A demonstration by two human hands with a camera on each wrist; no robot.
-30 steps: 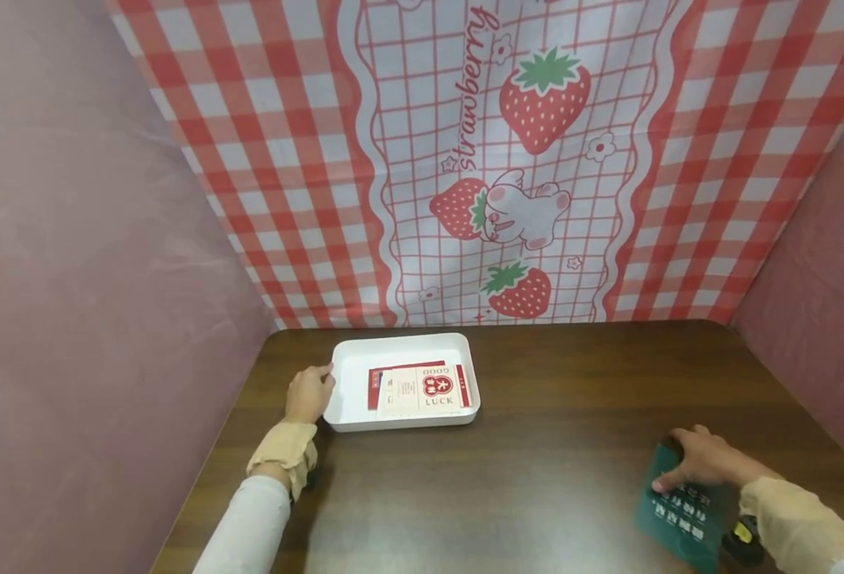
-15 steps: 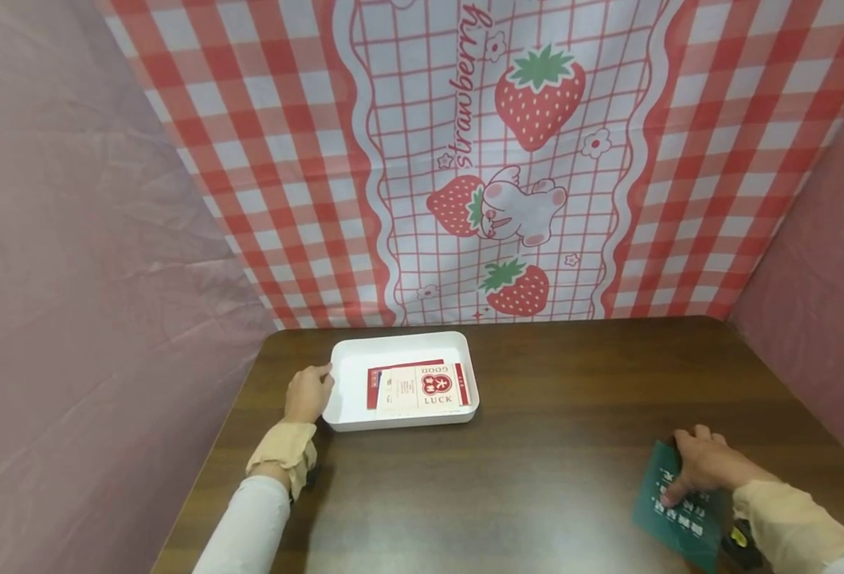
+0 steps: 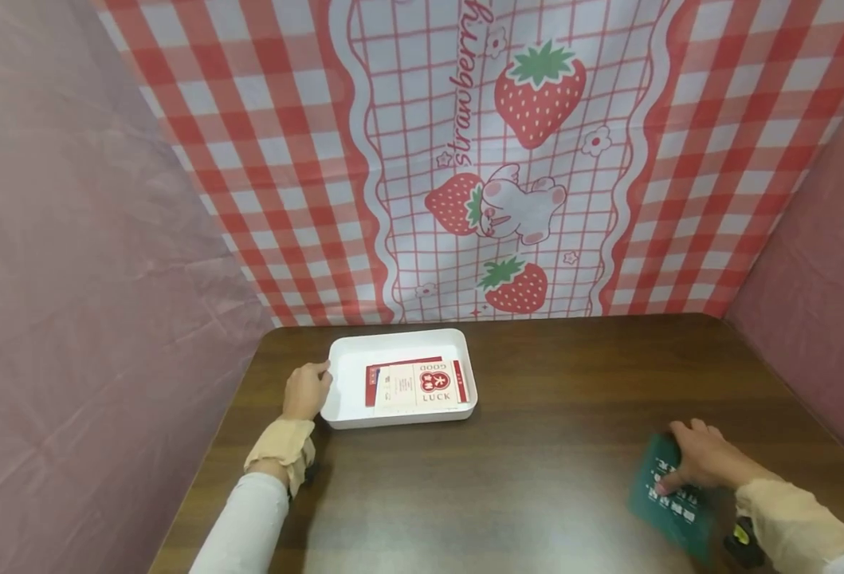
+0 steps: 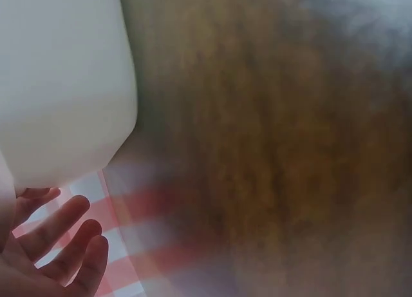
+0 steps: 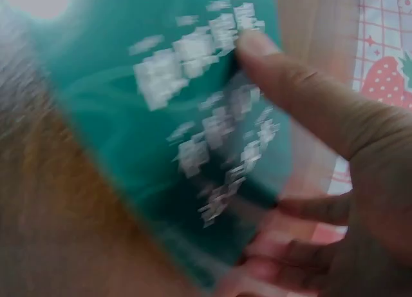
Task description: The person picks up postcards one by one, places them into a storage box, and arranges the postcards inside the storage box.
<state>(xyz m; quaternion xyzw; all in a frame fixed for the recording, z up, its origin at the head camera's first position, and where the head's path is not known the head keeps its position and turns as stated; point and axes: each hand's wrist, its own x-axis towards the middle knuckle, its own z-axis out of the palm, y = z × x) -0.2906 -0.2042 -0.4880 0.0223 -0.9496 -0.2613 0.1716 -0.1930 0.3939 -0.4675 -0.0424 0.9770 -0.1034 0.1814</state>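
At the far left of the table, the white tray (image 3: 346, 351) holds a few red and cream printed cards. The top one, a cream card (image 3: 414, 387), reads "GOOD LUCK". My left hand (image 3: 307, 391) pinches the tray's left rim; in the left wrist view, its other fingers curl loosely below the tray wall (image 4: 64, 116). Out on the right side, my right hand (image 3: 704, 458) grips a dark green card (image 3: 661, 502) with rows of white characters. The right wrist view shows the thumb on the printed face of the green card (image 5: 96, 97) and the fingers at its edge, blurred.
The brown wooden table (image 3: 536, 462) reaches back to a red-and-white checked cloth (image 3: 285, 159) with strawberries. Pinkish fabric walls (image 3: 106, 319) stand at both sides. A small black device (image 3: 743, 546) sits under the right wrist.
The green card has shifted slightly to the left and blurs now, still gripped by my right hand. My left hand stays at the tray's rim. The head view has drifted slightly.
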